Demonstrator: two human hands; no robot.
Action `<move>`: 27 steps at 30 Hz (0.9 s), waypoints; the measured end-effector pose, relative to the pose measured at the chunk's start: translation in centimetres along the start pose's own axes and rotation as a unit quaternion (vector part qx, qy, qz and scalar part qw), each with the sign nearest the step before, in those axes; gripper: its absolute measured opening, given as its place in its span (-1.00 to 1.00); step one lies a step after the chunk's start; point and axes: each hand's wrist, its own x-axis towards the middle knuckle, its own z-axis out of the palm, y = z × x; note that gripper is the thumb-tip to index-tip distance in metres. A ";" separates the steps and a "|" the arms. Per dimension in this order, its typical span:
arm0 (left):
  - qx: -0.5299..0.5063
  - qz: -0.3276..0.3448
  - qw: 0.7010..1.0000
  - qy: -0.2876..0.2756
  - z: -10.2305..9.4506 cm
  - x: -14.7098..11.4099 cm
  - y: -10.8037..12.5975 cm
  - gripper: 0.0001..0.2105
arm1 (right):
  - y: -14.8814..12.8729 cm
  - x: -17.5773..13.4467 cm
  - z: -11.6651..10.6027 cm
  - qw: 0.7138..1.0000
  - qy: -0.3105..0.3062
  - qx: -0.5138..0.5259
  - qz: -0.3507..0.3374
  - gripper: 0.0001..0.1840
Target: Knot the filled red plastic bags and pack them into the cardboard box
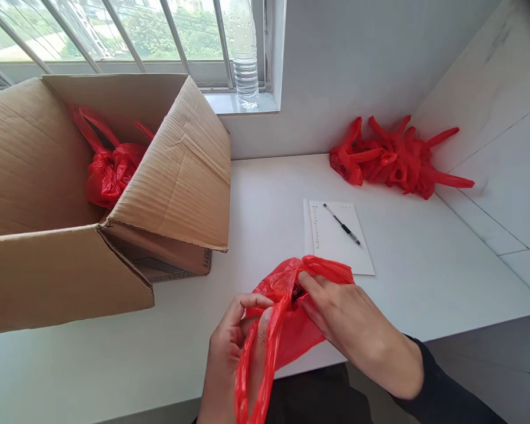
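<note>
At the near edge of the white counter, seen from the head, a red plastic bag is between the two hands. The left hand has its grip closed on the bag beside the opening, with a handle loop hanging down across it. The right hand reaches into the opening; its fingertips are partly hidden, so I cannot tell whether that grip is clenched on anything. Something dark shows inside, too covered to name.

Just beyond the bag lies a notepad, its near left corner hidden behind the red plastic, with a pen slanting across the page. To the left, a large open cardboard box takes up much of the counter, its flaps jutting outward, one toward the hands; knotted red plastic sits within. Farther back, against the walls in the right corner, is a heap of red bags. A clear bottle stands upright on the windowsill, near the window bars.
</note>
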 end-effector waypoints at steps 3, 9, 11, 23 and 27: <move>0.052 0.090 0.993 0.050 -0.1 -0.1 0.2 -0.69 | -0.4 0.6 0.1 0.999 -0.030 0.018 -0.009 -0.79; 0.023 0.136 0.990 -0.002 -1.5 -0.6 1.2 -0.70 | -0.1 0.2 -0.2 0.994 -0.006 0.102 -0.027 -0.82; -0.008 0.091 0.994 -0.053 -2.0 -1.0 1.7 -0.69 | 0.0 -0.2 -0.6 0.991 0.019 0.133 -0.015 -0.86; 0.055 0.132 0.988 0.051 -1.0 -2.7 3.8 -0.80 | -0.7 -0.5 -2.4 0.947 0.115 0.296 0.036 -0.92; 0.010 0.082 0.992 0.097 -0.6 -3.3 3.2 -0.57 | -0.7 -0.3 -2.3 0.953 0.117 0.274 0.051 -0.90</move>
